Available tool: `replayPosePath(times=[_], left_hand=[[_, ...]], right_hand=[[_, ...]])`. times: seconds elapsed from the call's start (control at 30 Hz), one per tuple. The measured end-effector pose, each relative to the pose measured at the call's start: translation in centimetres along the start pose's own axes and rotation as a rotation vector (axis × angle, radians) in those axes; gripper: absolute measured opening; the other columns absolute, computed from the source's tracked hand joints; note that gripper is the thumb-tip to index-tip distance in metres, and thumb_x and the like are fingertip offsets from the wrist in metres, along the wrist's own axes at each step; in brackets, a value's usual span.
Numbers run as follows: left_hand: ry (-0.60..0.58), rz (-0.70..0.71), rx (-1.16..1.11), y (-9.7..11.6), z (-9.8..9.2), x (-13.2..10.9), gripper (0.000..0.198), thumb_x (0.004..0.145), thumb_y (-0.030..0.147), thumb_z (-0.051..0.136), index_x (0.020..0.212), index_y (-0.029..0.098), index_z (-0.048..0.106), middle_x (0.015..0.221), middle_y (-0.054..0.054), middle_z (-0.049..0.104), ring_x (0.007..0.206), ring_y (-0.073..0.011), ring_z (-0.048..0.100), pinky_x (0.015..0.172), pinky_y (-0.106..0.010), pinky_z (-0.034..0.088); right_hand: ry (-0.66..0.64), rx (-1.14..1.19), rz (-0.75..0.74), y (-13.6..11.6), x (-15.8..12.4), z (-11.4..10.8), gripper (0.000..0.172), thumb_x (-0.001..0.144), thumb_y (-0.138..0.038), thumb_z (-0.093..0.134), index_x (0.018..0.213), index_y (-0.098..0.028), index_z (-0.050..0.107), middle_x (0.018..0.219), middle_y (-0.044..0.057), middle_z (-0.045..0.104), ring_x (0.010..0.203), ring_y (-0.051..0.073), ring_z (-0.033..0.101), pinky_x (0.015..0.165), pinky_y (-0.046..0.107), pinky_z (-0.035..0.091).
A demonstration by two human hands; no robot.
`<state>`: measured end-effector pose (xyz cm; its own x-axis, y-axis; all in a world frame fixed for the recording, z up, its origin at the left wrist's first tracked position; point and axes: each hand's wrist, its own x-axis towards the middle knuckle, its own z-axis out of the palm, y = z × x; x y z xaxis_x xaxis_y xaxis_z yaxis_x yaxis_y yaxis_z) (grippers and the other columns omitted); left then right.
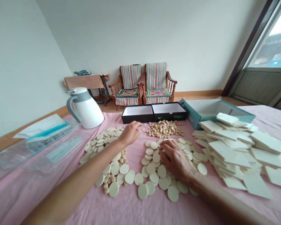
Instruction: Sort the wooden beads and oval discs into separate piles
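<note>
My left hand (131,132) hovers over the pink cloth between a pile of round wooden discs (104,140) and a heap of small wooden beads (165,128). Its fingertips are drawn together, and whatever they may hold is too small to make out. My right hand (175,157) rests palm down on a second spread of pale round discs (154,167), fingers bent and slightly apart, touching the discs beneath. Some discs lie hidden under this palm. More small beads (123,156) are mixed among the discs by my left forearm.
Two black open boxes (137,120) stand behind the beads, beside a teal box (199,117). Square wooden tiles (227,150) are heaped at right. A white jug (87,111) and clear plastic packaging (44,147) are at left. Two chairs (155,78) stand beyond the table.
</note>
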<state>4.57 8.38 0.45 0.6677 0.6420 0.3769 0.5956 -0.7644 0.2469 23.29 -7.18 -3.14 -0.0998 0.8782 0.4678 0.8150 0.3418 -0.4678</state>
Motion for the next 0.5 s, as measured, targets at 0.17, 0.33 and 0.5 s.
replayPosePath(times=[0.17, 0.33, 0.5], left_hand=[[-0.133, 0.009, -0.074, -1.4, -2.8, -1.9, 0.020, 0.071, 0.006, 0.051, 0.077, 0.017, 0.067, 0.076, -0.002, 0.067, 0.070, -0.0144, 0.061, 0.066, -0.023, 0.046], [-0.383, 0.122, -0.055, -1.7, -4.8, -5.4, 0.025, 0.066, 0.005, 0.052, 0.076, 0.020, 0.069, 0.077, -0.002, 0.069, 0.074, -0.0160, 0.063, 0.070, -0.024, 0.045], [-0.386, 0.135, 0.067, -1.7, -3.9, -5.9, 0.028, 0.060, 0.000, 0.050, 0.067, 0.022, 0.065, 0.071, -0.001, 0.067, 0.072, -0.0172, 0.062, 0.067, -0.025, 0.042]], right_hand=[[-0.016, -0.001, -0.008, 0.0, 0.1, 0.1, 0.014, 0.084, -0.015, 0.046, 0.087, -0.019, 0.059, 0.097, 0.009, 0.060, 0.090, 0.021, 0.051, 0.081, 0.036, 0.044], [-0.011, -0.008, -0.018, 0.1, 0.1, 0.3, 0.015, 0.086, -0.017, 0.045, 0.087, -0.020, 0.059, 0.098, 0.008, 0.060, 0.090, 0.021, 0.052, 0.082, 0.036, 0.044], [-0.025, -0.006, -0.016, 0.1, 0.0, 0.3, 0.014, 0.086, -0.016, 0.045, 0.087, -0.020, 0.059, 0.097, 0.007, 0.060, 0.089, 0.020, 0.052, 0.082, 0.035, 0.043]])
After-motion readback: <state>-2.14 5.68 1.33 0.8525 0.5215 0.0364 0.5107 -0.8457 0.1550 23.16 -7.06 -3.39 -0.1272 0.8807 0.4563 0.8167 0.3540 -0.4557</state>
